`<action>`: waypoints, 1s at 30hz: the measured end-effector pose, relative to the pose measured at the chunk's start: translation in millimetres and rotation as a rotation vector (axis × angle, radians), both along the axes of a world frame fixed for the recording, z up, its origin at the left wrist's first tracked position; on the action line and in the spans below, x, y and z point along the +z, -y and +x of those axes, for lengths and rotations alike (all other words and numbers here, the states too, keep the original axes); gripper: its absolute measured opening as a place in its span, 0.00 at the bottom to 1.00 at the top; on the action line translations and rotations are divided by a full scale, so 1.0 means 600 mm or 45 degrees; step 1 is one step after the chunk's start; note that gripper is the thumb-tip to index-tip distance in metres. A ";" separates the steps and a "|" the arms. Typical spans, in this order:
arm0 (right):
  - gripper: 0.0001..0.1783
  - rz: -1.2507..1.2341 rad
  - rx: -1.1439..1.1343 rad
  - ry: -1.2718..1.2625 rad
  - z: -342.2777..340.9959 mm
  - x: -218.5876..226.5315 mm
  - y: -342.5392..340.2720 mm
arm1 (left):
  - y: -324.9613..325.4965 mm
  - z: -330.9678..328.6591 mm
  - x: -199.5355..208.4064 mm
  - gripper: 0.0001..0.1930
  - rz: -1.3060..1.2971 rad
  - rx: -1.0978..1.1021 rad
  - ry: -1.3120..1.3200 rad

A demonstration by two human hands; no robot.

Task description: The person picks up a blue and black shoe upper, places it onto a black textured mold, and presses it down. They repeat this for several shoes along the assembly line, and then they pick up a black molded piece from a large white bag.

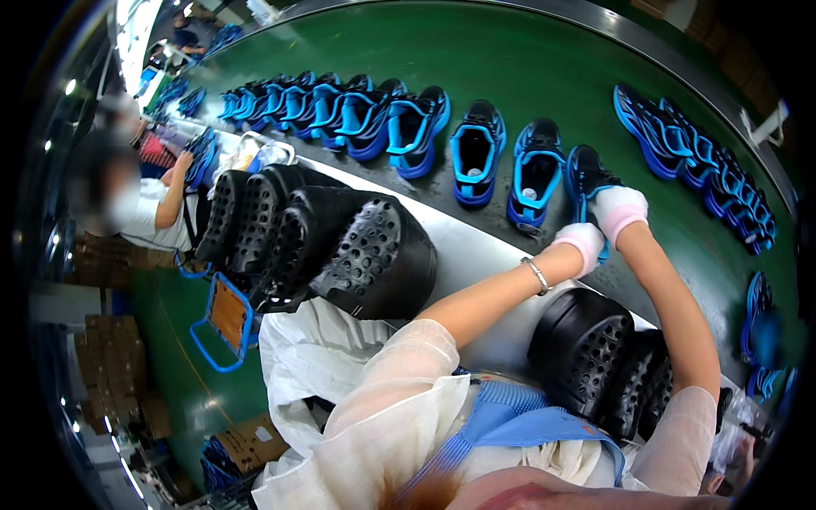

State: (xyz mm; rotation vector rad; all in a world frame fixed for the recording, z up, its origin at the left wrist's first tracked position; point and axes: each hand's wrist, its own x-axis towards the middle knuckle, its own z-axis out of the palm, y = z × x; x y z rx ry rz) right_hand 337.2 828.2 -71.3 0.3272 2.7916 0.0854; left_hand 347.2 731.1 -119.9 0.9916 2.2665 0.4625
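Both my hands wear pink-and-white gloves and reach out over the green conveyor belt (544, 76). My right hand (618, 209) grips a blue and black shoe (586, 175) at the near end of a row. My left hand (581, 244) holds the same shoe lower down, by its side. A silver bracelet (536, 274) sits on my left wrist. To the left, a long row of blue and black shoes (408, 127) stands on the belt, openings up.
Black perforated crates (340, 246) are stacked on the grey belt edge at left, more black crates (595, 348) by my right arm. Blue soles (697, 153) lie in a row across the belt. Another seated person (144, 204) works at far left. Cardboard boxes (110, 365) line the floor.
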 end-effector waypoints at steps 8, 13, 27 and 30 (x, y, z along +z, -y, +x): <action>0.15 0.046 0.006 -0.004 -0.002 -0.010 0.004 | -0.001 -0.012 -0.004 0.11 -0.017 -0.074 -0.026; 0.18 -0.131 -0.014 0.029 0.030 0.035 -0.004 | 0.012 -0.006 -0.001 0.15 0.041 -0.089 -0.110; 0.11 -0.569 -0.391 -0.683 0.527 0.233 -0.097 | 0.039 -0.043 0.006 0.20 0.040 -0.239 -0.301; 0.12 -0.629 -1.013 -0.870 0.673 0.230 -0.120 | 0.025 -0.019 0.002 0.20 0.186 -0.087 -0.519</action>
